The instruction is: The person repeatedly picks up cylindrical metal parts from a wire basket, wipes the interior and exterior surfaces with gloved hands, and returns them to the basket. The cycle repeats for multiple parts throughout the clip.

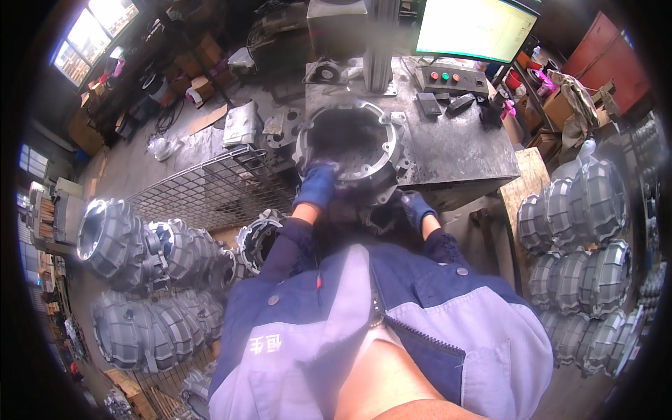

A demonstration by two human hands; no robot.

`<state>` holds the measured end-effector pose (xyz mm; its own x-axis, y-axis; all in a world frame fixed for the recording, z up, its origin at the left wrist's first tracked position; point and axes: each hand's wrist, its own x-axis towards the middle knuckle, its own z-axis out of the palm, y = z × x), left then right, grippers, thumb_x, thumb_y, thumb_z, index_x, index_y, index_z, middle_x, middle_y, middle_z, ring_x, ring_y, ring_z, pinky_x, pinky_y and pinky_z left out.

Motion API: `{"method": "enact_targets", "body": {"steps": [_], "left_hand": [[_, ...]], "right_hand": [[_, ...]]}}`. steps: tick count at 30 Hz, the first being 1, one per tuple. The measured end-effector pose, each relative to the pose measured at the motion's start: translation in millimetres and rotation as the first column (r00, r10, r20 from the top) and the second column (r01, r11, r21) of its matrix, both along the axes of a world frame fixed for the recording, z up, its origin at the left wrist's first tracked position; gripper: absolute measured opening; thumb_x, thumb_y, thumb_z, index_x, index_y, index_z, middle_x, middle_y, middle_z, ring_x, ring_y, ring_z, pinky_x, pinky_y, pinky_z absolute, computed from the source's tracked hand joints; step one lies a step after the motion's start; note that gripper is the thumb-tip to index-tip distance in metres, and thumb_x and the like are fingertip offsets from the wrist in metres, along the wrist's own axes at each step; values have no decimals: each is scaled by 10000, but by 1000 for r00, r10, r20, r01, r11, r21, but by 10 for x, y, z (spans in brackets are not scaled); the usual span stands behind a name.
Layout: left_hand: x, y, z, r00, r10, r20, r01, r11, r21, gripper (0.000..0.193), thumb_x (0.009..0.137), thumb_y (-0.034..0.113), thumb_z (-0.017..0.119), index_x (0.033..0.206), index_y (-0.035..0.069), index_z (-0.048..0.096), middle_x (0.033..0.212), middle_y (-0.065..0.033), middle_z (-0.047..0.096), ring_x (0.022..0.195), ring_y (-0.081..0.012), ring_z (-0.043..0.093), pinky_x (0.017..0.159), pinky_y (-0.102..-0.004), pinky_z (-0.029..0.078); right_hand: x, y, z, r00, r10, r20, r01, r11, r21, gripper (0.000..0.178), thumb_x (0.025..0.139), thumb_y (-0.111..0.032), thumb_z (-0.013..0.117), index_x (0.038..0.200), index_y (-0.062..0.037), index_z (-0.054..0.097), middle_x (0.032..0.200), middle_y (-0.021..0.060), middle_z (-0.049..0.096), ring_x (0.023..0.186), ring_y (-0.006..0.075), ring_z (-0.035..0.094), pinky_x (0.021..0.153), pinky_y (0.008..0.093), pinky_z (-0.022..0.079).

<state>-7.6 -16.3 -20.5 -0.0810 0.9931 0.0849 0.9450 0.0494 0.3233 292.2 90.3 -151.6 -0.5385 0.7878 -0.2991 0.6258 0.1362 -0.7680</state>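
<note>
A large round cast-metal housing (388, 133) with a bolt-hole flange stands on the workbench in front of me, its wide opening facing up. My left hand (317, 185), in a blue glove, is closed on the near left of its rim; the fingertips are partly hidden. At the near right, my right hand (418, 206), gloved too, has its fingers curled in at the housing's lower edge, where blur and shadow hide the exact contact. Below the housing, between my hands, another grey metal part (379, 221) shows dimly.
A metal-topped bench (462, 150) carries a button box (451, 79), under a lit monitor (476, 28). A metal post (378, 52) rises behind the housing. Stacked housings stand left (112, 241) and right (584, 273). A wire mesh panel (189, 189) lies left of the bench.
</note>
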Motion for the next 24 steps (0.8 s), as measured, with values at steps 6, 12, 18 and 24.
{"method": "enact_targets", "body": {"steps": [6, 12, 18, 24], "left_hand": [[35, 29, 74, 1000, 7, 0, -7, 996, -88, 407, 701, 322, 872, 969, 76, 691, 1047, -189, 688, 1060, -395, 631, 934, -467, 487], [81, -8, 180, 1000, -8, 19, 8, 999, -38, 371, 702, 313, 872, 916, 77, 683, 988, -180, 691, 1008, -385, 641, 891, -465, 501], [79, 17, 78, 1000, -9, 27, 4, 987, 160, 394, 622, 404, 876, 795, 97, 702, 814, -183, 660, 844, -382, 637, 767, -473, 483], [170, 7, 157, 1000, 11, 12, -12, 998, 59, 421, 646, 432, 871, 831, 90, 711, 852, -177, 669, 892, -377, 637, 815, -456, 490]], "right_hand": [[125, 550, 805, 942, -325, -76, 332, 937, 110, 515, 955, -444, 602, 1141, 30, 683, 1111, 275, 703, 1073, 433, 657, 906, 452, 516], [205, 680, 359, 915, 395, 81, -399, 916, 36, 371, 941, -355, 650, 1116, -31, 701, 1042, 157, 739, 959, 267, 709, 809, 356, 539], [-17, 262, -889, 861, 287, -419, -270, 957, 103, 324, 750, -234, 791, 1026, -71, 739, 1034, 193, 708, 976, 362, 670, 866, 410, 536], [80, 350, -1108, 851, 322, -415, -307, 946, 103, 389, 719, -295, 826, 1023, -67, 747, 993, 187, 717, 973, 368, 670, 858, 404, 534]]}}
